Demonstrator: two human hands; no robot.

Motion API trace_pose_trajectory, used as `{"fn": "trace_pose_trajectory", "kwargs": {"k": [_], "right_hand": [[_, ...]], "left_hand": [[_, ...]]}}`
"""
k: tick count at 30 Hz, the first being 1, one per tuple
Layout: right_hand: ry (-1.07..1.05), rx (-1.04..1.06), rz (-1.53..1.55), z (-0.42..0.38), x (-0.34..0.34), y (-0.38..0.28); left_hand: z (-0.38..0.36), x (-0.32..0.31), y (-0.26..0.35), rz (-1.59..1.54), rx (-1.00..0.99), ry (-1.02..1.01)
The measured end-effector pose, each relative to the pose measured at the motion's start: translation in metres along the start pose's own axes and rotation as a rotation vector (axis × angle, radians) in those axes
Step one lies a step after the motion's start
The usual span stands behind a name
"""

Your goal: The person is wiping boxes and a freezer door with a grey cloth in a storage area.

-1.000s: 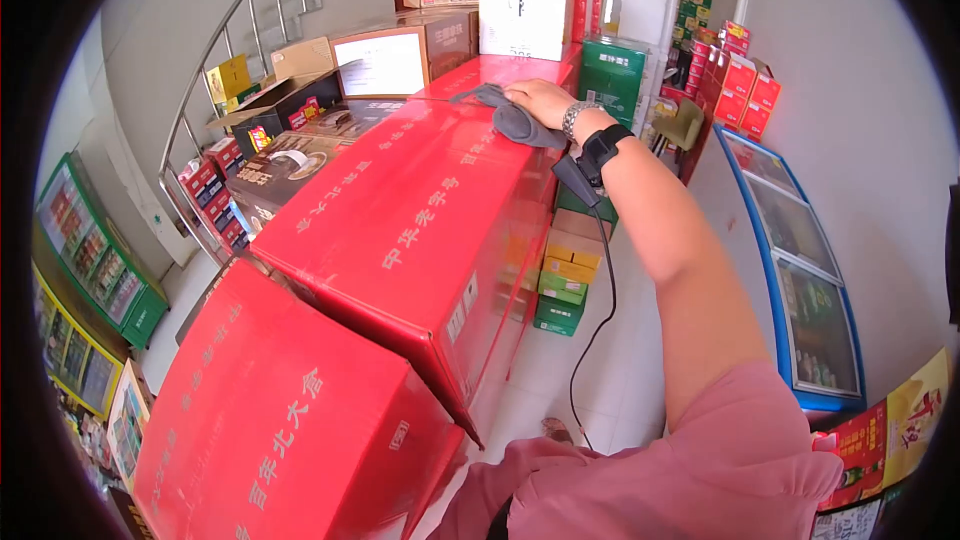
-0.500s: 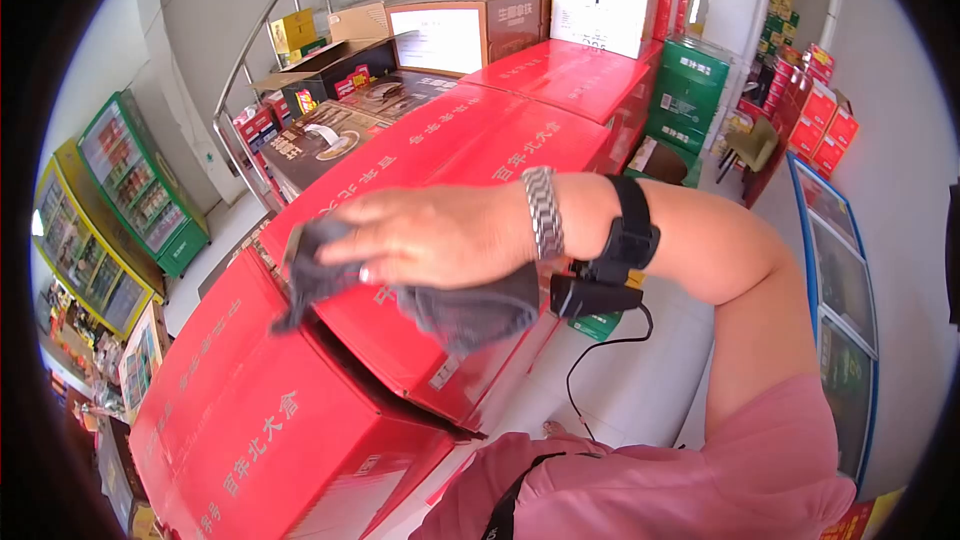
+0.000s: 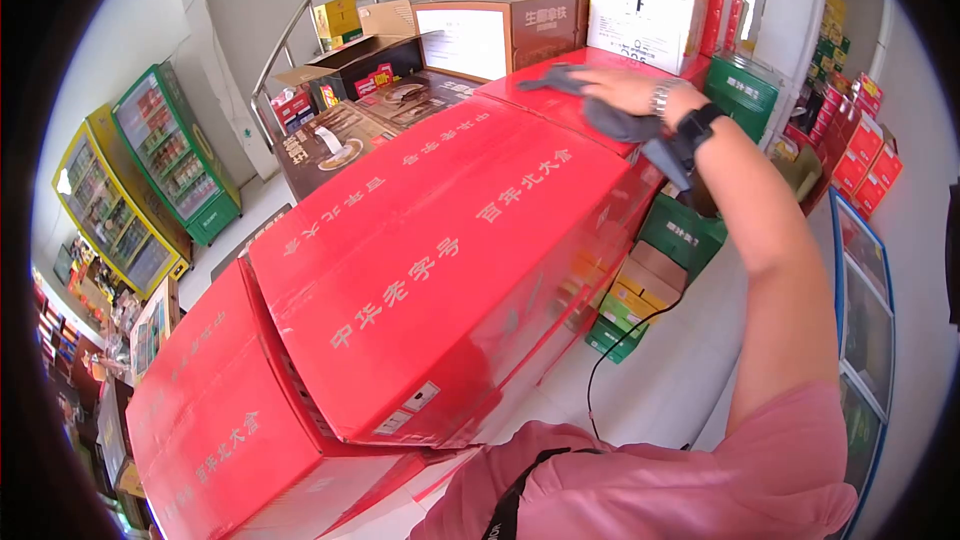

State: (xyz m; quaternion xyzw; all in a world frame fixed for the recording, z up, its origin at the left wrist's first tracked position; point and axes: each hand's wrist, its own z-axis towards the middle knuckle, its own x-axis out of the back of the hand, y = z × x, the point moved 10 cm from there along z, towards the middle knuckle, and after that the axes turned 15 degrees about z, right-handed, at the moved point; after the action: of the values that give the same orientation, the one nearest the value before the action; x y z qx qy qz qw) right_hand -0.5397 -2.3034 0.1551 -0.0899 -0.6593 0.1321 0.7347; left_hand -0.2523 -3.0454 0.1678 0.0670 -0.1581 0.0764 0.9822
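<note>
My right hand (image 3: pixel 628 91) is stretched forward, its fingers over a dark grey cloth (image 3: pixel 618 123). The cloth lies against the top of the far red carton (image 3: pixel 520 98), with one end sticking out past my fingertips and another part hanging below the palm. A metal watch band and a black strap with a small device circle that wrist. Nearer to me stand a big red carton (image 3: pixel 400 210) with pale Chinese lettering and another red carton (image 3: pixel 215 410) at the lower left. My left hand is out of view.
A white printed box (image 3: pixel 645 5) stands on the far red carton, just beyond my hand. Brown cartons (image 3: pixel 545 25) are stacked behind. Green cartons (image 3: pixel 740 95) rise at the right. A black cable (image 3: pixel 600 370) hangs near my body. A blue-framed glass case (image 3: pixel 865 310) lines the right wall.
My right hand has moved forward and right with the cloth, from the near red carton to the far one. The near carton's lettering is now uncovered.
</note>
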Motion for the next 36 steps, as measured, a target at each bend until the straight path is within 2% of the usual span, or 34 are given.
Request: {"fn": "trace_pose_trajectory", "kwargs": {"k": [1,4,5,8,10,11,12,14,16,19,21,23,24,25,27,32,34,36], "right_hand": [[0.036,-0.040,0.014,-0.012,0.013,0.034],[0.146,-0.103,0.063,-0.037,0.042,0.128],[0.195,-0.151,0.071,-0.044,0.050,0.143],[0.317,-0.260,0.094,-0.058,0.063,0.176],[0.351,-0.278,0.097,-0.049,0.063,0.195],[0.351,-0.217,0.058,-0.042,0.060,0.188],[0.310,-0.149,0.139,-0.037,0.052,0.169],[0.219,-0.008,0.296,-0.033,0.033,0.094],[0.138,0.202,0.319,-0.031,0.013,0.012],[0.024,0.368,0.289,-0.052,-0.013,-0.089],[0.020,0.410,0.274,-0.063,-0.017,-0.107],[-0.074,0.379,0.374,-0.065,-0.013,-0.099],[-0.119,0.355,0.422,-0.066,-0.011,-0.091],[-0.010,0.391,0.365,-0.061,-0.005,-0.066],[0.073,0.314,0.385,-0.051,0.016,-0.014],[0.361,0.019,0.297,-0.024,0.066,0.185],[0.429,-0.033,0.240,-0.012,0.073,0.219],[0.443,-0.055,0.174,-0.005,0.075,0.225]], "left_hand": [[-0.001,-0.003,0.009,-0.139,0.051,-0.018],[-0.009,-0.008,0.056,-0.215,-0.074,-0.019],[-0.018,-0.015,0.058,-0.264,-0.026,-0.044],[-0.024,-0.018,0.102,-0.226,-0.162,-0.093],[-0.038,-0.032,0.115,-0.279,-0.153,-0.177],[-0.045,-0.039,0.121,-0.308,-0.145,-0.220],[-0.047,-0.038,0.138,-0.333,-0.216,-0.233],[-0.048,-0.034,0.186,-0.379,-0.353,-0.261],[-0.047,-0.029,0.226,-0.438,-0.469,-0.255],[-0.050,-0.035,0.259,-0.429,-0.548,-0.250],[-0.053,-0.034,0.275,-0.397,-0.570,-0.259],[-0.057,-0.040,0.289,-0.367,-0.608,-0.303],[-0.058,-0.040,0.292,-0.365,-0.597,-0.271],[-0.061,-0.041,0.294,-0.365,-0.584,-0.243],[-0.062,-0.040,0.296,-0.360,-0.562,-0.205],[-0.069,-0.044,0.292,-0.324,-0.469,-0.150],[-0.070,-0.045,0.291,-0.287,-0.449,-0.125],[-0.071,-0.046,0.290,-0.290,-0.429,-0.102]]}}
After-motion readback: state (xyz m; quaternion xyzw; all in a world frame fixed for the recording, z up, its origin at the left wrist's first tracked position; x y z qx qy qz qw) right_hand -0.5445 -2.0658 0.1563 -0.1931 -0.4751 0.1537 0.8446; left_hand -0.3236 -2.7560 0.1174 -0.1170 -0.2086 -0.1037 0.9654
